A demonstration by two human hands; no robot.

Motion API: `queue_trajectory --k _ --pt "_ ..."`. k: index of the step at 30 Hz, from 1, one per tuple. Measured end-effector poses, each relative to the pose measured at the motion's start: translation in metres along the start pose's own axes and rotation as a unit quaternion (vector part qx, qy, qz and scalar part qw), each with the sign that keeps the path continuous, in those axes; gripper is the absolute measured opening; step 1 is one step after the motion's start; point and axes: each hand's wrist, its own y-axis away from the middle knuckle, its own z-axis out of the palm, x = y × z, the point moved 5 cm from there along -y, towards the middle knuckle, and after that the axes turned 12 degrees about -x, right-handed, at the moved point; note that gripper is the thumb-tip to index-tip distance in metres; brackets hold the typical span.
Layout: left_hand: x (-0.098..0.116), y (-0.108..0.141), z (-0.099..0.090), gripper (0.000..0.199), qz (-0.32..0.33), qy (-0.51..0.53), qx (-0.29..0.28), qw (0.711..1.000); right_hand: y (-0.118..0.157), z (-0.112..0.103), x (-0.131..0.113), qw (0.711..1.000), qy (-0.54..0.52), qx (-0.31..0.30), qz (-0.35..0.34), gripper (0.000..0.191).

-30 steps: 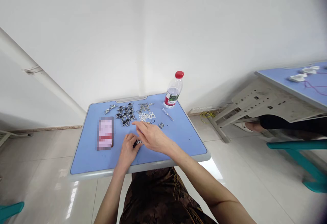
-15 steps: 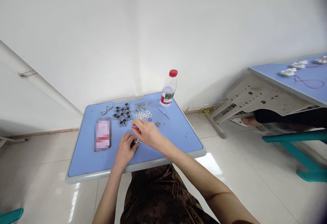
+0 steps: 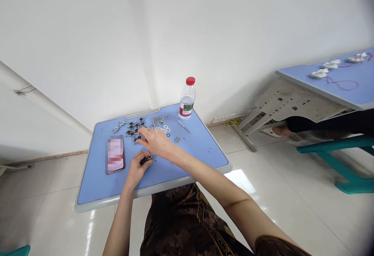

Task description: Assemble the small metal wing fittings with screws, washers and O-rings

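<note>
My left hand (image 3: 138, 169) rests low on the blue table, fingers closed on a small metal part (image 3: 149, 158). Just above that part is my right hand (image 3: 156, 141), its thumb and fingertips bent toward the left; whether something small is between them cannot be made out. Beyond the right hand lie a heap of metal parts with black round pieces (image 3: 136, 126), a pile of screw-like metal pieces (image 3: 158, 121) and flat pale plates (image 3: 166, 129), partly covered by the hand. Small silver balls (image 3: 177, 139) form a cluster to its right.
A phone (image 3: 115, 154) lies at the left of the table (image 3: 96, 186). At the back right stand a bottle with a red cap (image 3: 187, 102) and a thin clear tool (image 3: 184, 126). Another table (image 3: 344, 86), a teal stool (image 3: 333, 158) and a person's foot (image 3: 271, 131) are at right.
My right hand has shifted left and up, toward the heap with black pieces. My left hand keeps its hold on the metal part. The whole view has moved slightly.
</note>
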Motion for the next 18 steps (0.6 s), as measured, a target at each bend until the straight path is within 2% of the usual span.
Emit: queue_trajectory --k 9,18 --pt "0.003 0.000 0.004 0.009 -0.006 -0.031 0.006 0.999 0.002 0.000 0.000 1.000 0.000 -0.004 -0.001 0.019" --pt "0.010 -0.002 0.011 0.008 -0.001 -0.110 0.008 0.994 0.016 0.008 0.020 0.998 -0.065 0.022 -0.013 0.016"
